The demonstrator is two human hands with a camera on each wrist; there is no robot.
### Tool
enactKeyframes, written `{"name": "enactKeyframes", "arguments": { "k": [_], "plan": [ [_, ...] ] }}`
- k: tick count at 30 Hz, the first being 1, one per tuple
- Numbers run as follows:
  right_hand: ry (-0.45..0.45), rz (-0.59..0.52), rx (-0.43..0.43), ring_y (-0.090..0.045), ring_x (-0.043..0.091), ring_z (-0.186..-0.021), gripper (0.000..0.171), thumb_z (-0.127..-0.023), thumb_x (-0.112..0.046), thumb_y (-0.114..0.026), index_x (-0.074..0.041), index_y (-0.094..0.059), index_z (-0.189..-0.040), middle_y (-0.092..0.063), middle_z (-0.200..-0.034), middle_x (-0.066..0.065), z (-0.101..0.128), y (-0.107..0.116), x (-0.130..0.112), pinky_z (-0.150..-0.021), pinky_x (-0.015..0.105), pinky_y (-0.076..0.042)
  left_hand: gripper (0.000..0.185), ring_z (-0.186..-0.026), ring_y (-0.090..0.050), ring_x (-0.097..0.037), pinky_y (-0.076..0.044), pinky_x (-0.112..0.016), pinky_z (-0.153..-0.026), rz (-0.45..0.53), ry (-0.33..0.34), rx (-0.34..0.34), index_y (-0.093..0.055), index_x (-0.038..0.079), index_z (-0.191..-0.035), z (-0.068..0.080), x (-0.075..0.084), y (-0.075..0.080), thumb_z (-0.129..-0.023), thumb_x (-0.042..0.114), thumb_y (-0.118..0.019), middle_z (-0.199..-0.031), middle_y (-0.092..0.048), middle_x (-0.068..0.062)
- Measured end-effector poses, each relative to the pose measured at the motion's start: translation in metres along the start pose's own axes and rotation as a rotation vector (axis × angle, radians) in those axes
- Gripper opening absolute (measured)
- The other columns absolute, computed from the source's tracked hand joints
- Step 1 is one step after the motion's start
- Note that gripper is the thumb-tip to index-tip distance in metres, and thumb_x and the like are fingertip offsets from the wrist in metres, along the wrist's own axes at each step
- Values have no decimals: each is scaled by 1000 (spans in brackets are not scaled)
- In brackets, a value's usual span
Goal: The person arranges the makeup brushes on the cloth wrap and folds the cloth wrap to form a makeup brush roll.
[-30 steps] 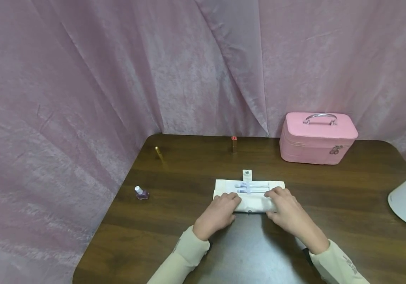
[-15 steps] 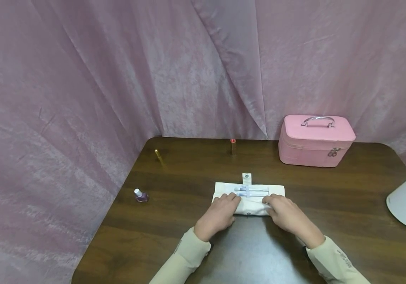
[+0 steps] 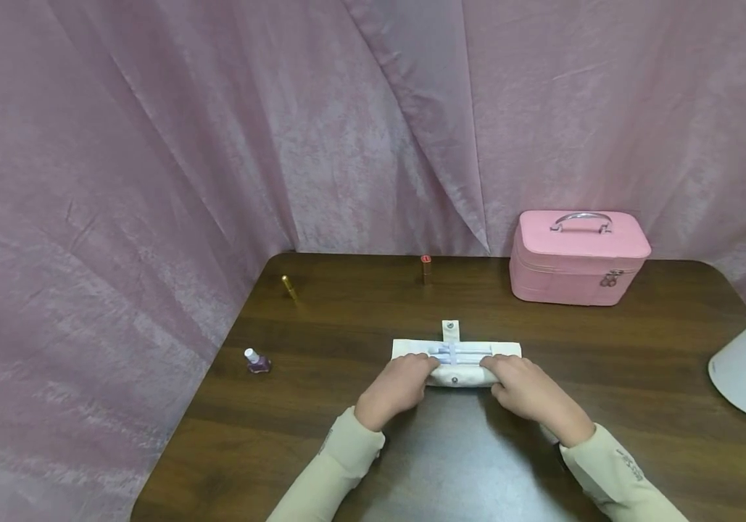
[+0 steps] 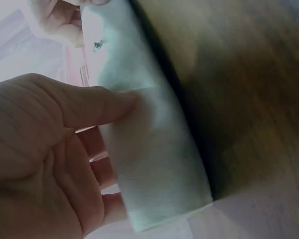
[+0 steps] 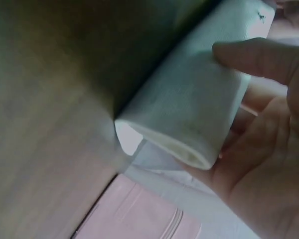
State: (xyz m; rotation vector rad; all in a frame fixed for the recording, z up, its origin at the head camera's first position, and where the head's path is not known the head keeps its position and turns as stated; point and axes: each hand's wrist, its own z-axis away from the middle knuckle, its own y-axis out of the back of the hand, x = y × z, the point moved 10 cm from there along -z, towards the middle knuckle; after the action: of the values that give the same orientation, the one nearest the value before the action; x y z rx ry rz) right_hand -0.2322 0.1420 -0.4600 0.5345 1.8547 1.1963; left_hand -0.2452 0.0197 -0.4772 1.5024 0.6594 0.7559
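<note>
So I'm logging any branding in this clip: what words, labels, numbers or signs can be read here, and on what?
No text here can be read.
Right sleeve: a small dark print, too small and blurred to read.
Red-capped gold tube, nail polish bottle, pink case, cream brush roll: no legible label or number.
</note>
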Motion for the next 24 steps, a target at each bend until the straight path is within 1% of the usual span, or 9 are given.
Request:
{"name": "enactKeyframes", "arguments": {
  "k": [3,5,7,9,12,17,20,22,24],
  "plan": [
    [-3,-60,-77,-55,16,-75,28,-78,6,-67,-5,-68,-103,-65,-88,1,-6,0,6,-68,41,-49,22,-78,-65,-16,-52,-35,-68,55,26,-17,-71,13,-98,-5,-7,0,-85,-5,-66,-87,-69,0],
    [-9,-103,-126,-58,17,-82,26,-84,2,-69,-2,-68,-109,-67,-95,3,-9,-1,10,-74,42,-50,23,-75,-62,-15,-50,-34,-66,80,38,-27,-70,13,-98,-8,-11,-1,-85,-5,-66,-85,-68,1],
    [-18,-150,-156,-60,18,-89,23,-90,-4,-70,-1,-68,-113,-68,-100,5,-12,-1,14,-81,43,-50,23,-72,-59,-14,-49,-34,-63,100,48,-37,-70,13,-99,-11,-14,-2,-86,-5,-64,-83,-67,2],
    [-28,-193,-169,-60,19,-90,22,-94,-10,-69,0,-68,-113,-68,-100,4,-14,-1,18,-82,43,-49,24,-71,-57,-13,-47,-34,-62,125,54,-49,-70,13,-102,-14,-16,-2,-87,-5,-63,-84,-66,2],
    [-46,-232,-169,-59,16,-87,18,-97,-14,-67,-2,-69,-110,-67,-96,1,-20,-2,25,-80,41,-49,24,-69,-55,-13,-46,-33,-61,154,71,-67,-69,12,-104,-18,-21,-3,-88,-5,-62,-82,-65,2],
    [-63,-226,-162,-60,18,-88,18,-97,-12,-66,-1,-70,-111,-69,-98,4,-29,-5,33,-80,42,-50,19,-70,-55,-13,-46,-32,-63,204,92,-101,-66,11,-100,-25,-28,-7,-92,-4,-58,-79,-62,0],
    [-75,-207,-146,-63,21,-90,19,-95,-10,-68,1,-71,-111,-71,-100,7,-32,-5,37,-80,45,-51,20,-76,-57,-15,-48,-31,-68,211,87,-103,-68,9,-107,-28,-30,-7,-94,-2,-56,-86,-63,-3],
    [-84,-186,-133,-65,25,-91,19,-94,-10,-68,1,-71,-110,-71,-100,10,-34,-5,39,-80,47,-51,23,-83,-60,-18,-50,-31,-73,198,86,-79,-69,7,-114,-30,-31,-4,-95,0,-58,-94,-64,-5],
    [-104,-161,-118,-66,28,-94,20,-94,-10,-69,1,-71,-110,-72,-102,11,-36,-5,40,-83,49,-51,25,-92,-60,-22,-50,-34,-80,167,97,-50,-68,7,-119,-30,-32,1,-96,4,-60,-101,-62,-8]
  ]
}}
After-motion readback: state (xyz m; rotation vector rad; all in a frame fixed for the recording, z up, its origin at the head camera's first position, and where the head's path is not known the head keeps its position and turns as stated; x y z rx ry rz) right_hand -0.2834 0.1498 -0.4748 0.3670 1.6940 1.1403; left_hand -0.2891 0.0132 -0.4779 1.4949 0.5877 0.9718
